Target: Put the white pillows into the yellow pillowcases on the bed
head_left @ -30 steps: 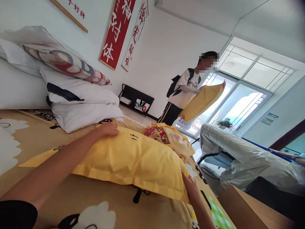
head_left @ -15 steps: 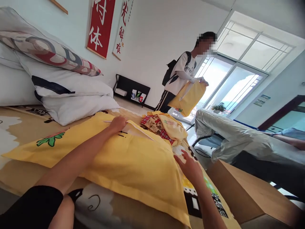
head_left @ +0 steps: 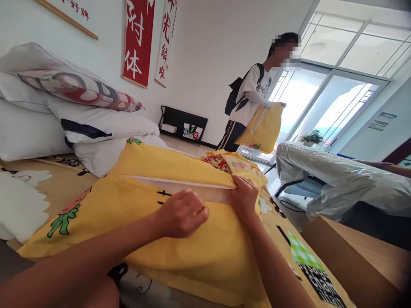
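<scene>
A yellow pillowcase (head_left: 205, 248) with printed carrots lies in front of me on the patterned bedding. Its long slit gapes, and a pale inner layer (head_left: 205, 193) shows through. Over the near side of the slit, my left hand (head_left: 183, 212) is closed in a fist; what it holds, if anything, is hidden. At the slit's right end, my right hand (head_left: 244, 196) grips the pillowcase's edge with bent fingers. Just beyond it lies a heap of yellow and red plaid cloth (head_left: 237, 164).
White pillows (head_left: 105, 141) are piled at the left, a patterned one (head_left: 83, 90) among them. A person (head_left: 253, 98) stands beyond the bed holding another yellow pillowcase (head_left: 266, 128). At right are a cardboard box (head_left: 349, 252) and a plastic-covered piece of furniture (head_left: 340, 175).
My left hand has moved right and nearer from the slit's left part and is now a fist. My right hand, earlier open beside the pillowcase, now grips its edge. The slit's far flap has risen.
</scene>
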The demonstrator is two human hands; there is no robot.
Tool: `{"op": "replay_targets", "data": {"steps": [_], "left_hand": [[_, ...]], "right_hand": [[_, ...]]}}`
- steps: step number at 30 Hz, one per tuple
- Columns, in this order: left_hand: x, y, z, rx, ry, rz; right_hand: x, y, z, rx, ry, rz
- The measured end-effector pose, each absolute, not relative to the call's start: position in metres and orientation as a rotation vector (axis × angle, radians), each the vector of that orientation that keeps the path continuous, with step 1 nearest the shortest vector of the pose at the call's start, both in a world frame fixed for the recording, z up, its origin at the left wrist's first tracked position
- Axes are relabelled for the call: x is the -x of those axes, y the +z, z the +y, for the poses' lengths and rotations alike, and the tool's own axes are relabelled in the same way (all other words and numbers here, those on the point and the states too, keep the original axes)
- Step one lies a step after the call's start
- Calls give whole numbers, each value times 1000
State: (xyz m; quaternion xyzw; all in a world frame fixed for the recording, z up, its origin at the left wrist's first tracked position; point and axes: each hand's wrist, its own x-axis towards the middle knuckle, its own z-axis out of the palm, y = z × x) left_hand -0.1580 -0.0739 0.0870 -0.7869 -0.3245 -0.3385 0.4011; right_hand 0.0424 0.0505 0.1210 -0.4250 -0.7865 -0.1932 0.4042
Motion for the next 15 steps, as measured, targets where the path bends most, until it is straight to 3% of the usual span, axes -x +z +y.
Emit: {"op": "replay_targets", "data": {"steps": [8, 12, 15], "left_hand": [[99, 65, 3, 2531, -614, -1378], [98, 78, 29, 2659, -312, -1634], [82, 95, 56, 2718, -274, -1759]], "right_hand": [[-60, 144, 66, 1050, -845, -2310], [-56, 144, 79, 1106, -760, -2326], [-47, 146, 81, 1022, -684, -2244]]}}
